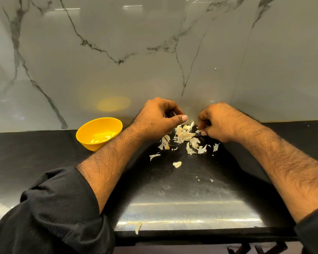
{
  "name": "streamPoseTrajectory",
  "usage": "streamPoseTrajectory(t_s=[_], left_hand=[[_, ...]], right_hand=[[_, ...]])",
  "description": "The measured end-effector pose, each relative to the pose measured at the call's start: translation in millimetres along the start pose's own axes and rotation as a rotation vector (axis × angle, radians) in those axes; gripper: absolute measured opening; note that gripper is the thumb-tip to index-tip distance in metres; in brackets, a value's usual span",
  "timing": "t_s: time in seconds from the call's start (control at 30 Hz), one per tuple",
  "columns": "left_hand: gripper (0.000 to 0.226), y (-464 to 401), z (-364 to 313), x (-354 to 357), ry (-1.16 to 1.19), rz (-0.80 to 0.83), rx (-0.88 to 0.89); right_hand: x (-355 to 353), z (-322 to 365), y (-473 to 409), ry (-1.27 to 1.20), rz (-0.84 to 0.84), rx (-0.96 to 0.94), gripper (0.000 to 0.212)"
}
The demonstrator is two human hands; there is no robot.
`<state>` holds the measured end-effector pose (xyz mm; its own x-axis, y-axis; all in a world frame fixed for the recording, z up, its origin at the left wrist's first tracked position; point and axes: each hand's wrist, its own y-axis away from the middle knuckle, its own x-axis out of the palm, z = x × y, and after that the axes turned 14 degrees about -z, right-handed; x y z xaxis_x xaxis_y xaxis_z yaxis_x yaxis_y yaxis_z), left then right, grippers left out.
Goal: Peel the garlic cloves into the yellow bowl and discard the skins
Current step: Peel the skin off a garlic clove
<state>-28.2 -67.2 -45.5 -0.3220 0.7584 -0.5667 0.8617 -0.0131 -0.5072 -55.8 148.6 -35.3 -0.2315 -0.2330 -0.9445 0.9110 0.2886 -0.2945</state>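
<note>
Left hand curled above the heap of garlic skins, thumb out; whether that grip pinches anything cannot be told. Right hand curled too, grip pinching a shred of skin at the heap's right edge. Skins scattered on the black counter between both hands, against the marble wall. One stray piece lying nearer, another scrap at the front edge. Yellow bowl left of the left forearm, near the wall, holding peeled cloves. Black sleeves pushed up.
</note>
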Motion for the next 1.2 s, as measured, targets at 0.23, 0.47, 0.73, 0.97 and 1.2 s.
streamPoseTrajectory(t_s=[0.23, 0.47, 0.73, 0.97, 1.2], left_hand=[[0.018, -0.8, 1.6, 0.5, 0.003, 0.005, -0.003], [0.019, -0.6, 1.8, 0.8, 0.005, 0.009, -0.001], [0.019, -0.1, 2.3, 0.1, 0.004, 0.012, 0.006], [0.017, -0.7, 1.2, 0.7, 0.014, 0.018, 0.004], [0.018, 0.3, 1.8, -0.1, -0.007, 0.002, -0.001]], right_hand=[[4.3, -1.3, 0.6, -0.145, -0.036, 0.062, 0.010], [6.6, 1.7, -3.2, -0.093, 0.035, 0.062, 0.016], [5.4, 2.4, -2.3, -0.065, 0.050, 0.066, 0.017], [-8.6, 6.7, 7.2, -0.452, -0.586, 0.021, 0.009], [3.4, 10.6, 6.4, -0.109, 0.001, 0.053, 0.019]])
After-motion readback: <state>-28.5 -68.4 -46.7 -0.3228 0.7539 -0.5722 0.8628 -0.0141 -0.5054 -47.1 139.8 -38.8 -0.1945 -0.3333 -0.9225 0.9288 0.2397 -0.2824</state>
